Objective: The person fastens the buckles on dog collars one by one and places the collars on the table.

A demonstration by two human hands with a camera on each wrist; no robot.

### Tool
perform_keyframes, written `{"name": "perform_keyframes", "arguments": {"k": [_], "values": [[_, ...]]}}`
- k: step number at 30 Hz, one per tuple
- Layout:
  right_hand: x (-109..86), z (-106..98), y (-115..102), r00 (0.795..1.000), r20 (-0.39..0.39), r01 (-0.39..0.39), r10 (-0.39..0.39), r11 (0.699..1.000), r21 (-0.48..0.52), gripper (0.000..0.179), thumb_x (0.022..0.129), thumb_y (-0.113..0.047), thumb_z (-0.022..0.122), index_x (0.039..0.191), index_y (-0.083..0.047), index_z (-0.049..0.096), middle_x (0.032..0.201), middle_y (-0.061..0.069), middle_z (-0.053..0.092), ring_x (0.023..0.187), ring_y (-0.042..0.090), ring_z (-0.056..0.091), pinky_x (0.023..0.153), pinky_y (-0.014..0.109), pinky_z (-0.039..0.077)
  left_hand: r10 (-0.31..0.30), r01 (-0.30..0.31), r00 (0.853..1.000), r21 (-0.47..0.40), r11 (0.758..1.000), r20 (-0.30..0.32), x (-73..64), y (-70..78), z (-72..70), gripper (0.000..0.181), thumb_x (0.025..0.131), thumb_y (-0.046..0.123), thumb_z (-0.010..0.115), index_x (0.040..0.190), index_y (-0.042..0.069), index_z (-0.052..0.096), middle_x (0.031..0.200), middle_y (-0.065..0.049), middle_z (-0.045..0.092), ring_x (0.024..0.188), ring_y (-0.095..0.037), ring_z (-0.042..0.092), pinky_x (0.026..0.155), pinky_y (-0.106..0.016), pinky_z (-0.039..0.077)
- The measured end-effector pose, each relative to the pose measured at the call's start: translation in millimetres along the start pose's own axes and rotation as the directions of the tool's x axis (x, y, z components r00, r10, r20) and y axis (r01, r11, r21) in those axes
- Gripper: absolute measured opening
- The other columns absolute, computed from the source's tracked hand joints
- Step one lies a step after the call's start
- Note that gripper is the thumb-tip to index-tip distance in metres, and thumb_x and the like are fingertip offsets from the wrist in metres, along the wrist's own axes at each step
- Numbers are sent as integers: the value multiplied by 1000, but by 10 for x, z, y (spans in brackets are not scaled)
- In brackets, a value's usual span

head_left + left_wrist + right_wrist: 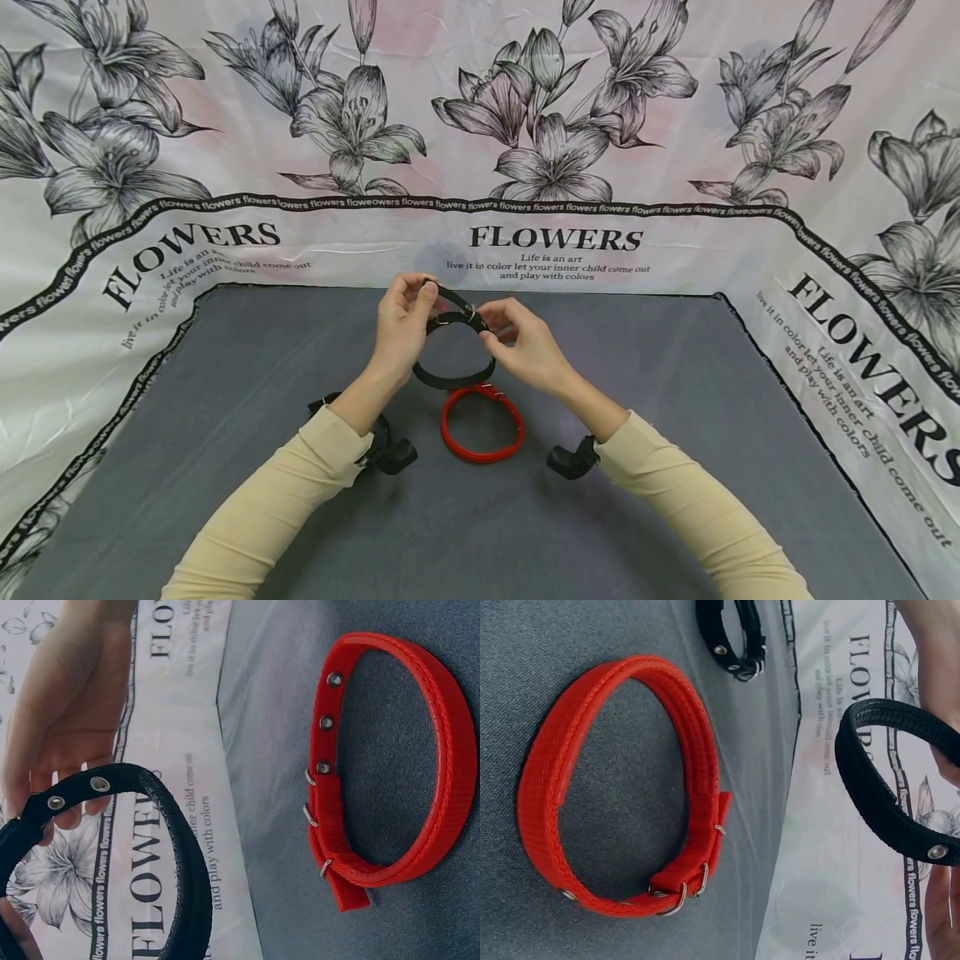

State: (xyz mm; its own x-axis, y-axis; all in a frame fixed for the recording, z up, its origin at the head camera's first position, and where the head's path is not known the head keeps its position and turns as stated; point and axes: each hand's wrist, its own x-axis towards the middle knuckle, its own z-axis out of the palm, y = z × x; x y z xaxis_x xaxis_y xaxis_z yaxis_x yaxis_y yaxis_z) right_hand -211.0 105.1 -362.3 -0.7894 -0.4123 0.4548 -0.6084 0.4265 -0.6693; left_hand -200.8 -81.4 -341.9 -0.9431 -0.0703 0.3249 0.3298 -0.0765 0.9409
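Observation:
Both hands hold a black buckle collar (453,297) in the air. My left hand (401,329) grips its upper left part between thumb and fingers. On its right end, beside a metal buckle, my right hand (531,343) pinches the strap. In the left wrist view this held collar (193,862) forms a loop with metal eyelets. Just below the hands a second black collar (453,384) lies as a ring; in the right wrist view its buckle is at the far side. Nearer the body lies a red collar (482,457), buckled in a ring.
A grey cloth (645,517) covers the table. Behind and at the sides hangs a white flower-printed sheet (360,242). Black camera mounts (393,457) sit at both wrists, low to the left and right of the red collar.

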Motion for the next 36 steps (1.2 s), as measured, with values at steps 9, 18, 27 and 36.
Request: {"name": "perform_keyframes", "arguments": {"k": [9, 18, 27, 36], "values": [[28, -47, -44, 999, 22, -39, 40, 999, -13, 30, 90, -17, 60, 119, -10, 54, 97, 1, 60, 85, 11, 58, 73, 29, 50, 15, -15, 1000, 27, 1000, 23, 0, -31, -10, 24, 94, 19, 51, 107, -1, 49, 102, -5, 55, 76, -10, 59, 77, -27, 50], [119, -47, -131, 1000, -2, 18, -18, 999, -35, 29, 88, -15, 63, 117, -10, 57, 97, 3, 59, 86, 13, 58, 73, 29, 51, 23, -39, 990, 111, 993, 137, -94, 107, 27, 26, 96, 14, 47, 112, -5, 49, 99, -12, 52, 80, -24, 57, 74, -29, 49], [100, -25, -118, 1000, 24, 14, -13, 999, -46, 24, 87, -12, 64, 111, -8, 61, 92, 3, 59, 81, 13, 59, 70, 32, 52, 65, -79, 992, 122, 989, 112, -77, 89, 30, 25, 95, 15, 49, 113, -2, 52, 100, -12, 55, 82, -27, 58, 73, -33, 50], [81, 0, -82, 999, -16, -32, 32, 999, 7, 24, 89, -12, 62, 112, -8, 60, 98, 6, 62, 83, 15, 62, 69, 29, 53, -24, -18, 984, 228, 974, 179, -52, -66, 2, 24, 93, 20, 55, 113, 7, 54, 111, -8, 57, 95, -22, 57, 78, -39, 50]]}}
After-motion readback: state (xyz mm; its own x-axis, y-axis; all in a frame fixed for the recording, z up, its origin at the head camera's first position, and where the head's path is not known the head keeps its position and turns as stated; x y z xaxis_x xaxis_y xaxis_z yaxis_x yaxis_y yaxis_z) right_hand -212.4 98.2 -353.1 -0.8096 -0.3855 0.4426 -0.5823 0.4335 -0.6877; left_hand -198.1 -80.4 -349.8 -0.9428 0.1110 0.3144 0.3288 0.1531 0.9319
